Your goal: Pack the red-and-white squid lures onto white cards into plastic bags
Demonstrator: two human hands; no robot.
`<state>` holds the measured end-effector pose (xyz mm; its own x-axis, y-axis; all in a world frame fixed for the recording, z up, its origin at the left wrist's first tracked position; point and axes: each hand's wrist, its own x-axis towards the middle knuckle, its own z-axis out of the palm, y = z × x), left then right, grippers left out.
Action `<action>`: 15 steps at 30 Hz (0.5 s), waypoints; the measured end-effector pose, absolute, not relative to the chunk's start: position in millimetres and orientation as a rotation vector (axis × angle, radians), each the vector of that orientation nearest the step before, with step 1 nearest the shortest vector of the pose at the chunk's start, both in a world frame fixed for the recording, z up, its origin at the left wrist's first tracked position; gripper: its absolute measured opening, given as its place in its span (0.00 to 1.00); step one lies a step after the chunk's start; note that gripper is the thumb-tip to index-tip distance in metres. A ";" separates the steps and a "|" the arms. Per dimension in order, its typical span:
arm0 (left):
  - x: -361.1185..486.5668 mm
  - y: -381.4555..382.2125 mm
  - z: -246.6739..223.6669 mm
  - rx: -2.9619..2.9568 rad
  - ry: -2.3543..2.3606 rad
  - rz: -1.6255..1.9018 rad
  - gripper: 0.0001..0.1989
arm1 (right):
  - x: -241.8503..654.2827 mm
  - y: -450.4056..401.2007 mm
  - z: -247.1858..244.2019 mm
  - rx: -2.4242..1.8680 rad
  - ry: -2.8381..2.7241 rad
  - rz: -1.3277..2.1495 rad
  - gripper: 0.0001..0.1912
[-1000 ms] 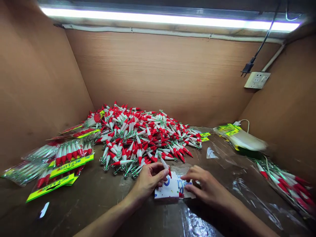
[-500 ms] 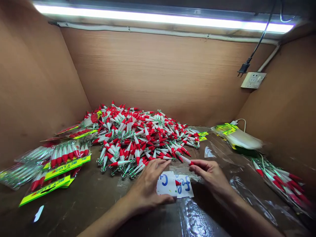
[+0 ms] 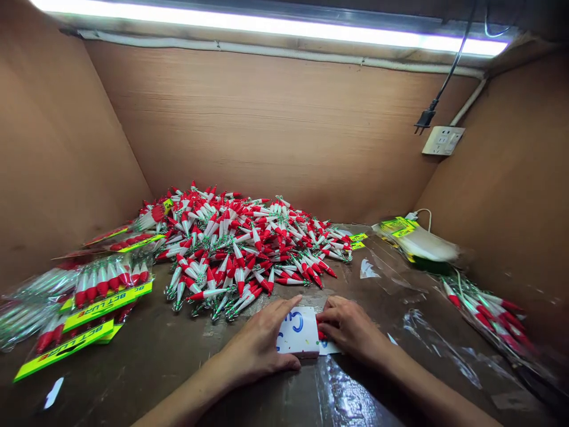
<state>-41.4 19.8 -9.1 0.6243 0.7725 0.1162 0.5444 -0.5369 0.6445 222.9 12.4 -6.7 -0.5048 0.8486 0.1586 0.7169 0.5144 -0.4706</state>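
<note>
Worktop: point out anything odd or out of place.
A torn white scrap lies loose right of the lure pile, and crumpled clear plastic lies right of the right hand; both look like stray waste. Another scrap lies at lower left.

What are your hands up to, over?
Left hand cupped around white lettered block. Right hand curled at block's right side, by a red tip. Big lure pile beyond.

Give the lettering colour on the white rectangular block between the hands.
Blue on the block, best in the head view.

On my remote feed, I count two hands [image 3: 260, 339], one lure heap [image 3: 249, 243], one black plug [image 3: 425, 118], one wall socket [image 3: 443, 141].
</note>
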 end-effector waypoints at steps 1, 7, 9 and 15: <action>-41.3 20.2 -10.3 2.282 1.021 0.537 0.60 | 220.3 11.8 -7.3 -1.282 -2.399 0.475 0.08; -43.9 24.4 -12.5 2.302 0.974 0.582 0.59 | 223.2 8.0 -3.7 -1.108 -2.504 0.417 0.14; -45.2 25.2 -12.2 2.319 0.938 0.578 0.59 | 224.2 5.1 -2.5 -1.077 -2.522 0.445 0.13; -45.7 24.1 -8.0 2.347 0.914 0.540 0.57 | 232.1 5.9 10.0 -1.017 -2.457 0.699 0.10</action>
<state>-45.7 24.1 -8.0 0.6870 0.7083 0.1623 0.4835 -0.6122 0.6256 232.1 5.9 10.0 -0.6610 0.7329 0.1609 0.5387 0.6127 -0.5783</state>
